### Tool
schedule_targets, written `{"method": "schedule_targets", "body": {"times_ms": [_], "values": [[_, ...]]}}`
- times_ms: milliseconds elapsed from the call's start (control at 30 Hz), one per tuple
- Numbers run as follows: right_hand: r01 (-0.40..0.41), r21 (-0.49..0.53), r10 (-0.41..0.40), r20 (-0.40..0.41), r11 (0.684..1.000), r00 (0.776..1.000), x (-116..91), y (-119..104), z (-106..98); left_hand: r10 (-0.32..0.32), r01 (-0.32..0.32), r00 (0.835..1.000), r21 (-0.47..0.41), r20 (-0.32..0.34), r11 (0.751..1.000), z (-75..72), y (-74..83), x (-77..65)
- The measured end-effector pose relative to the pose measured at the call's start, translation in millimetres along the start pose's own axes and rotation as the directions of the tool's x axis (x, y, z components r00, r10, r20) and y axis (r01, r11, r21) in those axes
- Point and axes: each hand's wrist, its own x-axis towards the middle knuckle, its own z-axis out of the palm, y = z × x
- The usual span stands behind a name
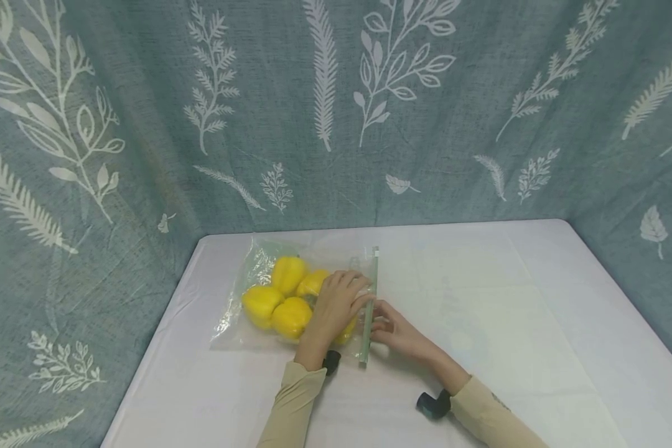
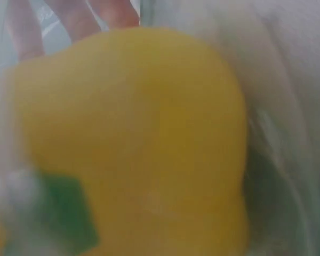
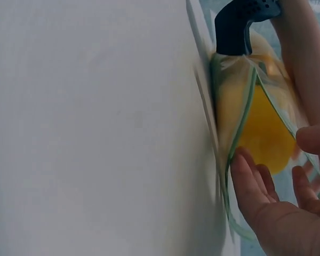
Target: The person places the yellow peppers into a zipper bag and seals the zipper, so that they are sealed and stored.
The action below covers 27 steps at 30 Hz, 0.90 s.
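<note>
A clear zip bag (image 1: 232,330) with a pale green closure strip (image 1: 366,339) lies on its side and holds several yellow bell peppers (image 1: 262,303). My left hand (image 1: 336,305) lies over the bag's right part, its thumb and fingertips holding the upper lip at the strip. My right hand (image 1: 397,333) is at the mouth from the right; in its wrist view the fingers (image 3: 248,178) touch the lower lip and the mouth gapes around a yellow pepper (image 3: 264,133). A blurred pepper (image 2: 144,122) fills the left wrist view, fingertips (image 2: 77,24) beyond it.
A white cloth covers the table (image 1: 481,311). Blue-green curtains (image 1: 280,93) with white leaf prints hang behind it and at both sides. Dark wrist cameras (image 1: 434,404) sit below both wrists, close to the table.
</note>
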Motion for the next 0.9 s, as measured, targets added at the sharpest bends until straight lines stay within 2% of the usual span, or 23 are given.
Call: {"method": "schedule_targets", "body": {"times_ms": [267, 500, 733, 900], "values": [[0.049, -0.070, -0.053, -0.051, 0.996, 0.997, -1, -4, -9, 0.023, -0.023, 0.999, 0.013, -0.026, 1.000, -0.6, -0.7, -0.4], [0.034, -0.113, -0.049, -0.133, 0.993, 0.990, 1, -5, -17, 0.028, -0.028, 0.999, -0.007, -0.024, 1.000, -2.7, -1.0, -1.3], [-0.025, -0.170, -0.015, -0.231, 0.985, 0.973, 5, -7, -23, 0.011, -0.010, 1.000, -0.017, 0.025, 1.000, -5.2, -3.0, 0.1], [-0.029, -0.183, -0.024, -0.279, 0.983, 0.960, 9, -8, -29, -0.006, 0.008, 0.997, -0.022, 0.081, 1.000, -12.2, -6.2, 2.2]]}}
